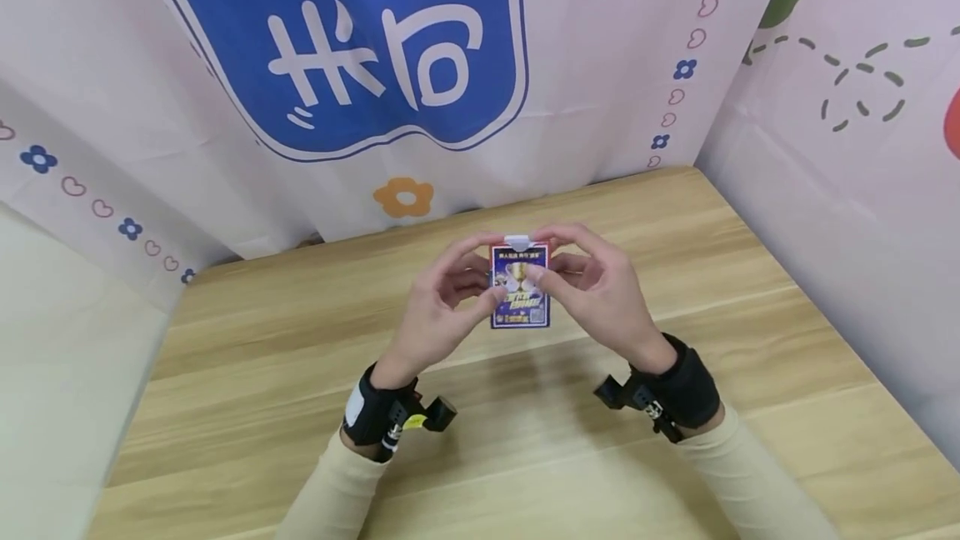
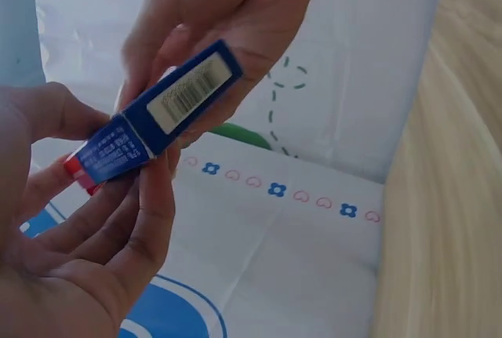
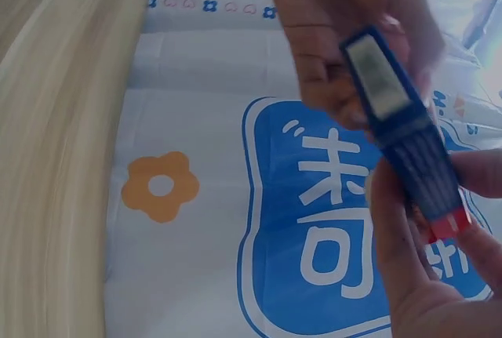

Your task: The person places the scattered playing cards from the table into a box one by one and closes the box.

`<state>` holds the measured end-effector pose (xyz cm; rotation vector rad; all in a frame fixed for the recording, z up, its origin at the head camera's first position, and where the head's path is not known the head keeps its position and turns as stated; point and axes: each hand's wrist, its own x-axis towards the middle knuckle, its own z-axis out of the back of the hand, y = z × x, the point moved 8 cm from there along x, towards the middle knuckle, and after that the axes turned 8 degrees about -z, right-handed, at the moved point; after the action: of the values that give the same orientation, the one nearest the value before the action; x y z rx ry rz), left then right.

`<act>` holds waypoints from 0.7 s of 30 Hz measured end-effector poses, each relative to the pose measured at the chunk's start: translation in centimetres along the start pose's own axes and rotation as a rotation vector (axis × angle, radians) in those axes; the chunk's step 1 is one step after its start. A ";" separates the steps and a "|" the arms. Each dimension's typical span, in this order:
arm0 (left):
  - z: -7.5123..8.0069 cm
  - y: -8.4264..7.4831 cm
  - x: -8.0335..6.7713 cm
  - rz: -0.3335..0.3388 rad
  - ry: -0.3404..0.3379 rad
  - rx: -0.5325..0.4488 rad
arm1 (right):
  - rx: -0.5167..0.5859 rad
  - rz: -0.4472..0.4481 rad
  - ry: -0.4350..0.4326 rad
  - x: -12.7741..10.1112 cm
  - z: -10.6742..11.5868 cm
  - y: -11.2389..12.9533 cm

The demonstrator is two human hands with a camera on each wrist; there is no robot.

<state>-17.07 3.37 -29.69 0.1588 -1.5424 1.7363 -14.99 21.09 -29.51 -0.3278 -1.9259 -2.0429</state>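
A small blue card box (image 1: 519, 307) with a gold trophy on its face is held above the table between both hands. A white tab shows at its top edge. My left hand (image 1: 438, 307) grips the left side, thumb on the front face and fingers behind. On the right side my right hand (image 1: 606, 294) grips it the same way, its thumb across the trophy. In the left wrist view the card box (image 2: 176, 107) turns its barcode end and a blue printed side with a red end to the camera. The right wrist view shows the narrow blue side of the card box (image 3: 420, 154).
The wooden table (image 1: 300, 390) spreads beneath the hands. Behind it hangs a white cloth (image 1: 585, 65) with a blue emblem, flowers and hearts. Another printed cloth (image 1: 832, 215) stands along the right side. Each wrist wears a black strap (image 1: 686, 382) with a small camera.
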 end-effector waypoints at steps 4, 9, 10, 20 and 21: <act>0.3 0.2 0.0 0.044 0.052 0.041 | -0.010 0.000 0.037 -0.2 0.1 0.1; 0.4 0.5 0.3 0.081 0.071 0.044 | -0.037 0.132 0.013 -0.4 0.0 1.2; 0.5 0.5 0.3 0.084 0.066 0.043 | -0.048 0.152 0.010 -0.4 -0.1 1.4; 1.5 -0.3 0.1 0.023 -0.059 0.208 | 0.011 0.071 0.006 -0.4 -0.3 0.4; 1.3 -0.6 0.2 -0.008 -0.057 0.281 | 0.024 0.033 0.001 -0.3 -0.3 0.0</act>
<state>-17.36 2.25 -28.76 0.3580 -1.3281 1.9508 -14.69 20.77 -29.64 -0.3503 -1.9301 -1.9967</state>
